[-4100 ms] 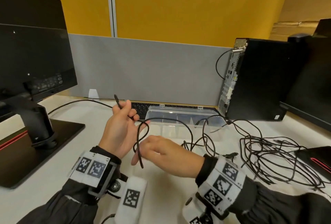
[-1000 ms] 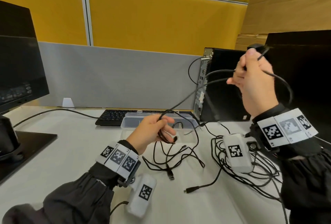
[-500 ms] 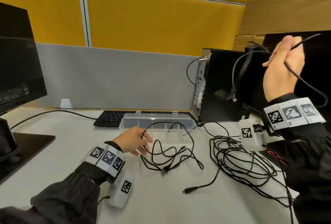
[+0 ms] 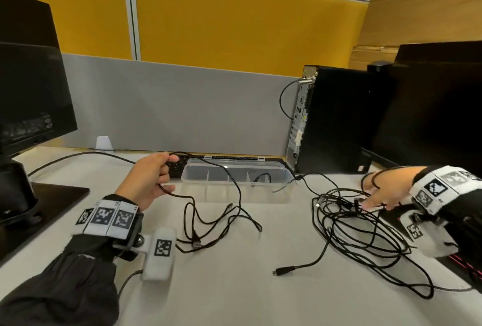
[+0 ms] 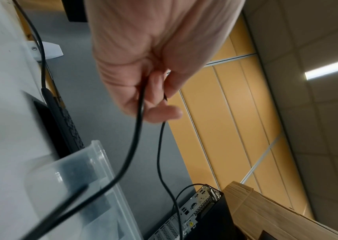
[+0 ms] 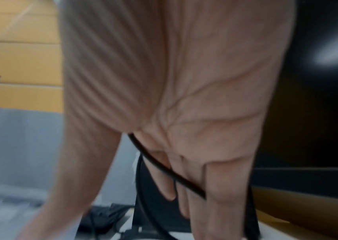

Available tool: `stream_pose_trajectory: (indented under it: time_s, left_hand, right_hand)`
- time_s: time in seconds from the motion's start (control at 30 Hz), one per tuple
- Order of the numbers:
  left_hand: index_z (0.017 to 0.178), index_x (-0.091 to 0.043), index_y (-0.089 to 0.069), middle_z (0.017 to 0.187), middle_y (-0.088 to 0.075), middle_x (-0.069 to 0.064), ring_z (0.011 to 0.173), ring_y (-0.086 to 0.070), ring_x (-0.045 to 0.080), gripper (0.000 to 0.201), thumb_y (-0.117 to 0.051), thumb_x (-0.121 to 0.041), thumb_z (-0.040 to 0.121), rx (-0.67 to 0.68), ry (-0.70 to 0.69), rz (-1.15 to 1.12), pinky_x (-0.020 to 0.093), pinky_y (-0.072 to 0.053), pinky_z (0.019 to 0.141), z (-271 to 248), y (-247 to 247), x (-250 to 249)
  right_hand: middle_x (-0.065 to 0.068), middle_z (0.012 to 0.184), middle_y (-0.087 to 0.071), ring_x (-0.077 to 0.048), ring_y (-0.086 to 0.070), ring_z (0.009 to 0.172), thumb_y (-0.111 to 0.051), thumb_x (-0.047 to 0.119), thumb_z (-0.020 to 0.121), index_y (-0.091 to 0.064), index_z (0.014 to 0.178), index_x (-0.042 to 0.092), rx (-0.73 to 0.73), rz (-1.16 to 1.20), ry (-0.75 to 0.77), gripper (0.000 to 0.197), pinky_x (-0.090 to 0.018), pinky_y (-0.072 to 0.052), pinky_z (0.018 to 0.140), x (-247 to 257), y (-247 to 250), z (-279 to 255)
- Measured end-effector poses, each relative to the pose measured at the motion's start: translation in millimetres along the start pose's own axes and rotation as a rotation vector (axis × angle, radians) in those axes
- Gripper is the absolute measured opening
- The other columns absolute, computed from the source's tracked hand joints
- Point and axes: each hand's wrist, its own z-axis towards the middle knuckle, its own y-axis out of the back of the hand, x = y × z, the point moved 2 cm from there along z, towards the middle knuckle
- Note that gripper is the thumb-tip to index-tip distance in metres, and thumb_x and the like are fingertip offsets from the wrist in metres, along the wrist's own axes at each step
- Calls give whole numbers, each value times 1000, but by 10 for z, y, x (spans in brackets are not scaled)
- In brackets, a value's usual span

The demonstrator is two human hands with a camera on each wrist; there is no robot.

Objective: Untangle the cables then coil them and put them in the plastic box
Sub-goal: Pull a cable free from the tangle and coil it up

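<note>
My left hand (image 4: 154, 177) is raised beside the left end of the clear plastic box (image 4: 236, 184) and grips a thin black cable (image 4: 208, 217). In the left wrist view the curled fingers (image 5: 154, 91) hold that cable (image 5: 137, 133), which hangs as two strands. It trails over the box and lies loosely on the desk, ending in a USB plug (image 4: 197, 243). My right hand (image 4: 375, 195) reaches down onto the tangled cable pile (image 4: 360, 237) with straight fingers. A cable loop (image 6: 164, 165) crosses its palm in the right wrist view.
A monitor (image 4: 31, 90) with its stand base (image 4: 44, 203) fills the left. A keyboard (image 4: 177, 165) lies behind the box. A PC tower (image 4: 331, 119) and a second monitor (image 4: 430, 106) stand at the right. A loose connector (image 4: 283, 271) lies on the desk front.
My right hand has dropped from high up at the right down onto the cable pile. My left hand has lifted off the desk with the thin cable in its grip.
</note>
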Motion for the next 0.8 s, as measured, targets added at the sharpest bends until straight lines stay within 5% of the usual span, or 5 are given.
stream_pose_trajectory:
  time_s: [0.2, 0.33, 0.47, 0.6, 0.8]
  left_hand:
    - [97, -17, -61, 45, -29, -12, 39, -25, 4, 26, -38, -29, 100, 36, -29, 3, 23, -26, 46, -13, -8, 57]
    - [97, -17, -61, 47, -30, -11, 41, -26, 5, 26, -39, -30, 99, 48, -18, 11, 21, -27, 43, -21, -4, 76]
    - [98, -16, -61, 48, -32, -10, 42, -26, 6, 26, -39, -29, 100, 46, -7, 8, 21, -28, 44, -20, 13, 82]
    - [99, -16, -62, 49, -32, -9, 44, -27, 7, 25, -39, -28, 99, 55, -8, 2, 22, -27, 48, -58, -12, 92]
    - [107, -15, -64, 54, -30, -7, 46, -27, 6, 29, -40, -29, 98, 216, -64, -4, 23, -30, 50, -212, -186, -10]
  right_hand:
    - [-8, 90, -57, -15, -54, 72, -14, 71, 82, -48, 129, -1, -273, 1, -124, 92, -21, -46, 66, 120, 266, -160]
    - [-13, 118, -60, -23, -57, 109, -24, 59, 94, -53, 121, 3, -386, -117, -155, 68, -32, -41, 96, 266, 314, -104]
    - [-10, 58, -57, -23, -59, 50, -55, 48, 88, -53, 92, 1, -214, 545, -60, 47, -34, -54, 57, 306, 329, -24]
    - [-19, 104, -68, -32, -67, 94, -47, 49, 90, -48, 126, -1, 59, 822, 100, 62, -44, -55, 74, 457, 208, -17]
    - [-4, 120, -63, -20, -64, 104, -46, 43, 93, -43, 134, 17, 38, 862, 584, 49, -40, -56, 83, 1224, 37, -336]
